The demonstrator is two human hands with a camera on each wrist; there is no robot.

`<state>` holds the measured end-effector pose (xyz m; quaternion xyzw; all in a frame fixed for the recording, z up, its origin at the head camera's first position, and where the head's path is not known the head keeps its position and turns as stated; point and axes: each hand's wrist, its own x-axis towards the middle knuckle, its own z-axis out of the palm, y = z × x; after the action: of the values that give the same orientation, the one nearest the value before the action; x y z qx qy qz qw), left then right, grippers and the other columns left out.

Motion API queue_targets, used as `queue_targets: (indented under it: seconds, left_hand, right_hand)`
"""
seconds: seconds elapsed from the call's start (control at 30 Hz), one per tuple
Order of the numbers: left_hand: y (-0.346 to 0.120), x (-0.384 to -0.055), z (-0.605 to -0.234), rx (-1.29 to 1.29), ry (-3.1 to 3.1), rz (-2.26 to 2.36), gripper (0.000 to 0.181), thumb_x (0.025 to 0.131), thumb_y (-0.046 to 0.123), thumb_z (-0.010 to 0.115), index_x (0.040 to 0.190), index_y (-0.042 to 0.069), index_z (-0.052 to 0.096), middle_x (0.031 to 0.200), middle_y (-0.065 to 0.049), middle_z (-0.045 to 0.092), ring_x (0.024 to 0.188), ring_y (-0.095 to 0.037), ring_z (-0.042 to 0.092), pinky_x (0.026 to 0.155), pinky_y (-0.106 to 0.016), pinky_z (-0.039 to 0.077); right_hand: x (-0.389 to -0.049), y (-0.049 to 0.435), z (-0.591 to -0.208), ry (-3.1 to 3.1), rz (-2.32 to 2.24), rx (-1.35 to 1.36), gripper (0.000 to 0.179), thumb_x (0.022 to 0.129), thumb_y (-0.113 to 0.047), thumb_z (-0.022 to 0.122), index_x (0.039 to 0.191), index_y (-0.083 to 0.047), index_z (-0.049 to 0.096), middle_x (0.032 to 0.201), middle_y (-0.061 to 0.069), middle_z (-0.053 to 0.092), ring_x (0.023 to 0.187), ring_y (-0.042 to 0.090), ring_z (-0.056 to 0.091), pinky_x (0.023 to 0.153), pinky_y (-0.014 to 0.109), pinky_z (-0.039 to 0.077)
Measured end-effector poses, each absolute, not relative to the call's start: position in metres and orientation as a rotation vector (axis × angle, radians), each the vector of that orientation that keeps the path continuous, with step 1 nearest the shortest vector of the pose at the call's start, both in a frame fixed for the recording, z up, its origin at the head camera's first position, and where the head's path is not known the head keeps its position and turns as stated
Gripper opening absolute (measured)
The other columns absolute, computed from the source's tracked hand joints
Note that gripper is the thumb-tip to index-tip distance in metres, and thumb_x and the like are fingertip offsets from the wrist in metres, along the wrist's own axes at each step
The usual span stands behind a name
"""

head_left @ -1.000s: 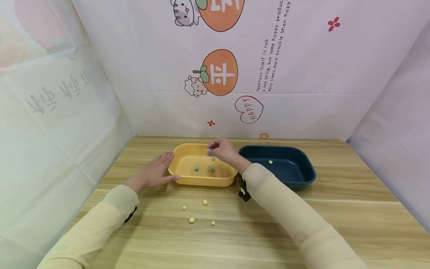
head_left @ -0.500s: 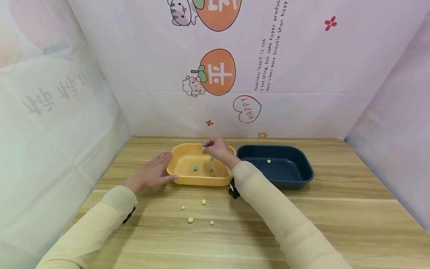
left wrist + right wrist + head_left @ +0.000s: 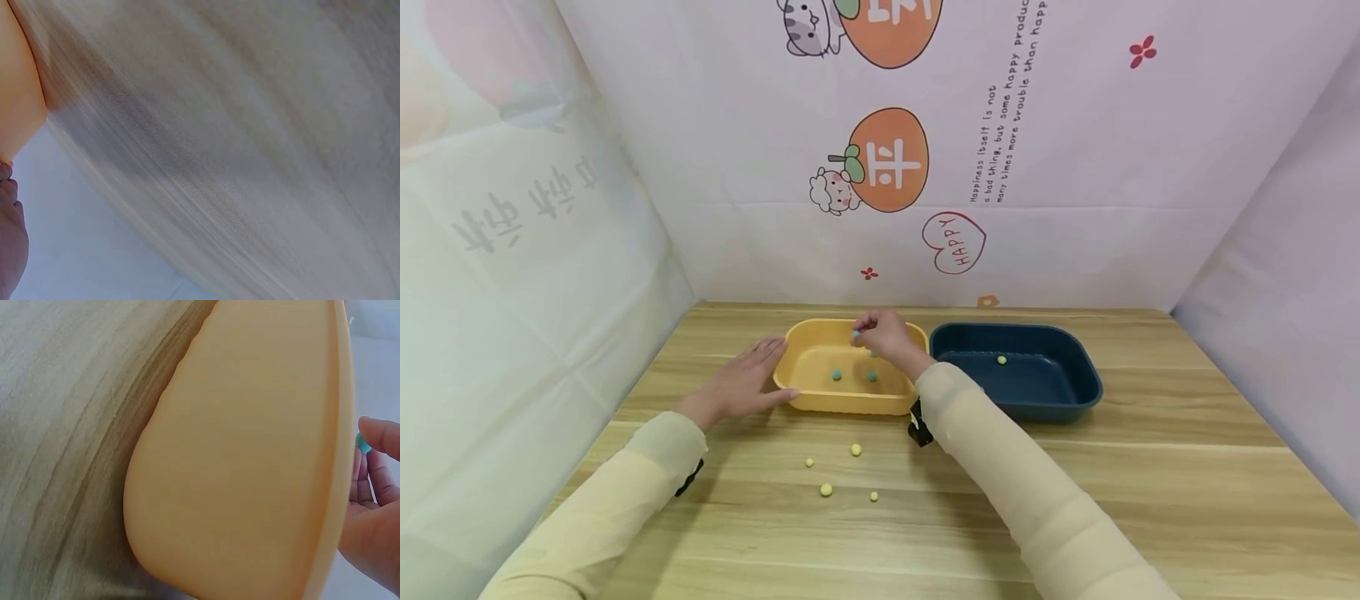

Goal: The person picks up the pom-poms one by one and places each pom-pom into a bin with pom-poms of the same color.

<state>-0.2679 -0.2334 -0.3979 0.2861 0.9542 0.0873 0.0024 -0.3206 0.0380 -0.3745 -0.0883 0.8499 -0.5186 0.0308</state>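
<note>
My left hand (image 3: 743, 386) rests on the left end of a yellow plastic tub (image 3: 853, 403), fingers straight along the rim and thumb at its front edge. Over the back of that tub, my right hand (image 3: 887, 336) pinches a small teal ball (image 3: 362, 443) between thumb and fingertips. Inside lie a teal ball (image 3: 837, 375) at the left and another teal ball (image 3: 872, 377) right of it. A third one shows only partly beneath the right hand. The left wrist view catches just a bit of the hand at the tub's end.
Right of the yellow tub stands a dark blue tub (image 3: 1052, 410) with one yellow ball (image 3: 1002, 360) in it. Several small yellow balls (image 3: 826, 490) lie on the wooden table (image 3: 760, 533) in front. A printed white cloth (image 3: 760, 250) hangs behind the table.
My right hand has shifted slightly left over the yellow tub, still pinching the teal ball, and has hardly moved in the last half second. The left hand stays on the rim.
</note>
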Motion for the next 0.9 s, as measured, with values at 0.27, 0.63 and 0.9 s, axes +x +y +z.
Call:
queue_targets:
  seconds: [0.27, 0.63, 0.9]
  left_hand:
    - [-0.234, -0.267, -0.399, 0.899, 2.998, 0.272, 0.098, 0.092, 0.068, 0.044, 0.152, -0.006, 0.017, 0.158, -0.022, 0.017, 0.145, -0.036, 0.013, 0.117, -0.048, 0.01]
    - [-0.234, -0.268, -0.4, 0.905, 3.003, 0.261, 0.097, 0.093, 0.066, 0.044, 0.152, -0.006, 0.017, 0.157, -0.023, 0.018, 0.145, -0.036, 0.014, 0.117, -0.047, 0.011]
    - [-0.234, -0.268, -0.4, 0.898, 3.0, 0.261, 0.096, 0.094, 0.065, 0.044, 0.152, -0.006, 0.017, 0.157, -0.023, 0.017, 0.145, -0.036, 0.013, 0.117, -0.047, 0.01]
  right_hand:
    - [-0.32, 0.037, -0.376, 2.607, -1.599, -0.295, 0.019, 0.085, -0.004, 0.073, 0.103, 0.0, 0.067, 0.091, 0.007, 0.06, 0.076, 0.017, 0.054, 0.06, 0.022, 0.048]
    - [-0.319, 0.037, -0.374, 2.605, -1.577, -0.309, 0.026, 0.086, -0.004, 0.073, 0.109, 0.003, 0.066, 0.092, 0.007, 0.059, 0.076, 0.018, 0.053, 0.058, 0.022, 0.046]
    - [-0.312, 0.035, -0.364, 2.614, -1.575, -0.33, 0.023, 0.086, -0.003, 0.072, 0.108, 0.001, 0.066, 0.096, 0.008, 0.06, 0.083, 0.019, 0.054, 0.062, 0.023, 0.047]
